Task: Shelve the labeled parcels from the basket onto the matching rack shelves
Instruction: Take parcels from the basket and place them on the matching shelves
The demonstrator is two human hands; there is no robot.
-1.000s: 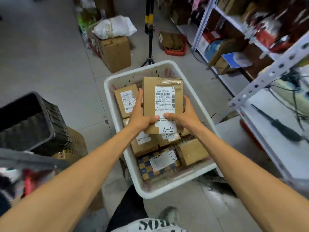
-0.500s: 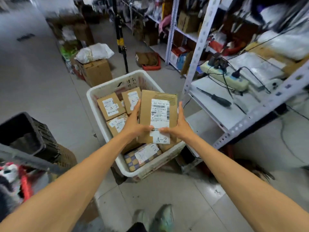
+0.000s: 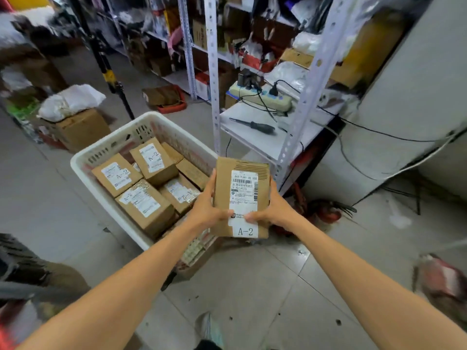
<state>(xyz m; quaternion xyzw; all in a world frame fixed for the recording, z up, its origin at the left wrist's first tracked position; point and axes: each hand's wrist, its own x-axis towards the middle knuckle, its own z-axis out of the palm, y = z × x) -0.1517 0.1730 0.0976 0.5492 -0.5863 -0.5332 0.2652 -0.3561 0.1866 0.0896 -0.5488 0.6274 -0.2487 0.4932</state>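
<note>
Holding what, those two hands? – first speaker.

– Second speaker: One brown parcel, label up, marked A-2 at its lower end. The left hand grips its left edge and the right hand grips its right edge, with both thumbs pressed onto the white label.

– First: And where is the parcel?

– Second: In the air, just past the right side of the white basket, over the tiled floor, near the foot of the metal rack.

– First: What is in the basket?

– Second: More brown parcels, packed close. Three show A-2 plainly: one at the left, one at the back and one at the front. The other labels are too small or too tilted to read.

– First: And on the rack?

– Second: A screwdriver lies on the low white shelf, and a power strip with cables sits behind it. I can't make out any shelf markings.
</note>
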